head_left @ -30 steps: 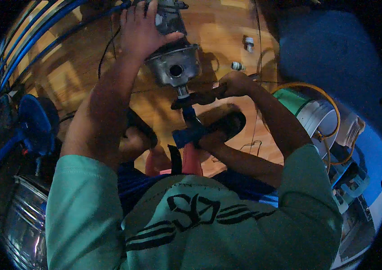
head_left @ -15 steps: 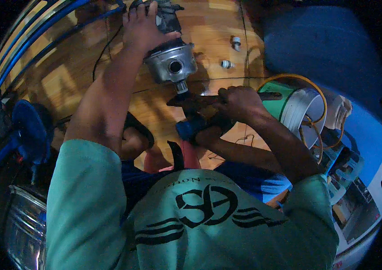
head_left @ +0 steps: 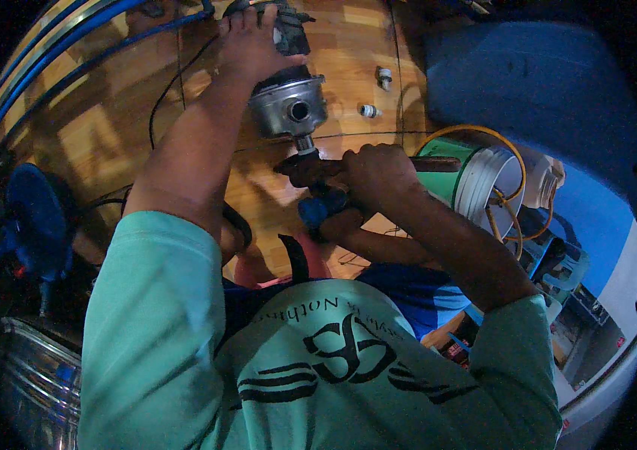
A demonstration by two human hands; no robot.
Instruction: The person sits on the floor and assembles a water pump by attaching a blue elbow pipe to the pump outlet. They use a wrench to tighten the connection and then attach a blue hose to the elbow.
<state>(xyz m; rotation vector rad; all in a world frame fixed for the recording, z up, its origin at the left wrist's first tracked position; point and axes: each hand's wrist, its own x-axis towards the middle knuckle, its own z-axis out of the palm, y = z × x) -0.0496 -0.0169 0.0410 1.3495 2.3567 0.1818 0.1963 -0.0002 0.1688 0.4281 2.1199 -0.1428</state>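
A water pump (head_left: 288, 111) with a shiny steel housing and a dark motor body lies on the wooden-patterned floor ahead of me. My left hand (head_left: 247, 46) is clamped over the motor end, thumb toward the housing. A short metal pipe stub (head_left: 304, 142) sticks out of the housing toward me. My right hand (head_left: 380, 176) has its fingers wrapped round the handle of a rusty brown pipe wrench (head_left: 438, 163). The wrench's jaws are at the end of the stub; their exact bite is too dark to make out. Just below them is a blue rounded thing (head_left: 322, 208).
Two small pipe fittings (head_left: 368, 111) lie right of the pump. A green and white bucket (head_left: 476, 180) with an orange hose (head_left: 519, 157) is at the right, near a tool box (head_left: 558, 266). Blue metal tubing (head_left: 71, 45) curves at the far left, above a blue disc-shaped thing (head_left: 37, 206).
My view has shifted slightly. Both hands stay on the pump and the wrench, with the pump a little farther right against the floor and my right hand a little farther left.
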